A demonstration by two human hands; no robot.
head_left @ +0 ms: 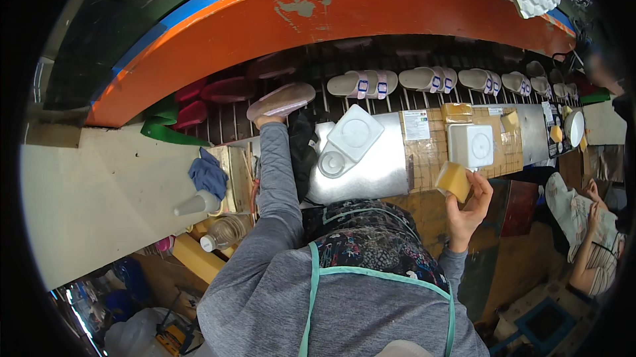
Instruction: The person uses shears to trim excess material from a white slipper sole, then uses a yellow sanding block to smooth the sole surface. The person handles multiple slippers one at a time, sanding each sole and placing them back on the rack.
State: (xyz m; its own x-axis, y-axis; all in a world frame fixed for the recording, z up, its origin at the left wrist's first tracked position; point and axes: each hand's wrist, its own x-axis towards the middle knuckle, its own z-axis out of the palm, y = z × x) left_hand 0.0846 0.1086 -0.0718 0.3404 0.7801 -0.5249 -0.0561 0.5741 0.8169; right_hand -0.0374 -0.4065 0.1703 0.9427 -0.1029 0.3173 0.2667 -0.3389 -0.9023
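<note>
Two boxy white containers (358, 131) sit at two and three o'clock, one clear bottle (226, 232) at eight, one blue cloth (209, 175) at nine, one held yellow block (454, 181) at three, one held slipper (283, 100) at eleven, and at least six strapped slippers (346, 84) toward two.

Left hand (268, 120) partly hidden (behind slipper (285, 100))

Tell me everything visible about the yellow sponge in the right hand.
The sponge is a yellow block, apparently foam, with flat faces and a paler, whitish side toward the left. It is held tilted between the thumb and fingers of the right hand, the only thing clearly touching it. In the picture it appears just below the white tub. Whether it is damp cannot be told.
</note>
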